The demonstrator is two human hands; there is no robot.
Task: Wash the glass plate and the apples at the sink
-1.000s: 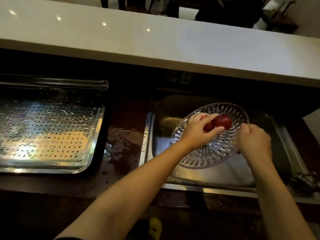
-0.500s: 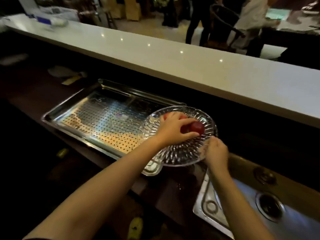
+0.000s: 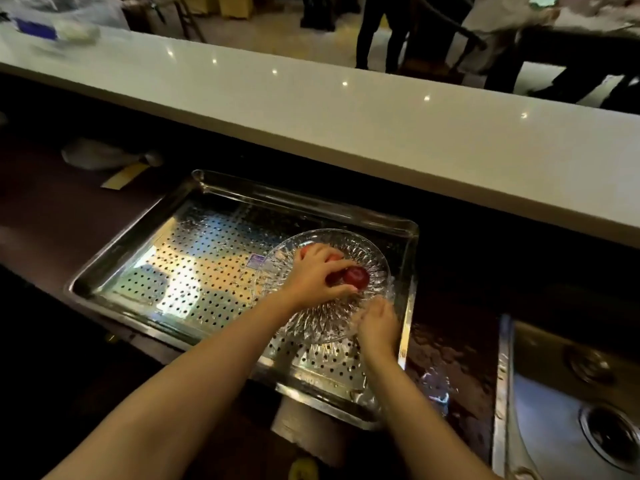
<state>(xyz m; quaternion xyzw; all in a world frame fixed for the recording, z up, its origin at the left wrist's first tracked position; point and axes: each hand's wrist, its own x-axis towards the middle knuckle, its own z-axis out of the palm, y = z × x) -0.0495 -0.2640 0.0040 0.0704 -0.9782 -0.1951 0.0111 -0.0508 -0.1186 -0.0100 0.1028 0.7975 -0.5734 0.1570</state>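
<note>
The cut-glass plate (image 3: 360,247) is over the right end of the perforated metal tray (image 3: 194,271). Red apples (image 3: 356,277) lie on it, partly hidden. My left hand (image 3: 315,275) lies over the apples with its fingers and thumb curled round them. At the plate's near right rim, my right hand (image 3: 377,323) grips the edge. I cannot tell whether the plate rests on the tray or hangs just above it.
The steel sink (image 3: 568,417) with its drain lies at the right, past a wet strip of dark counter (image 3: 446,344). A raised white countertop (image 3: 381,123) runs along the back. Cloth and paper (image 3: 107,157) lie on the counter at far left. People stand beyond.
Both hands have carried the plate with the apples leftward, out of the sink and over the perforated tray. My view has swung left with it.
</note>
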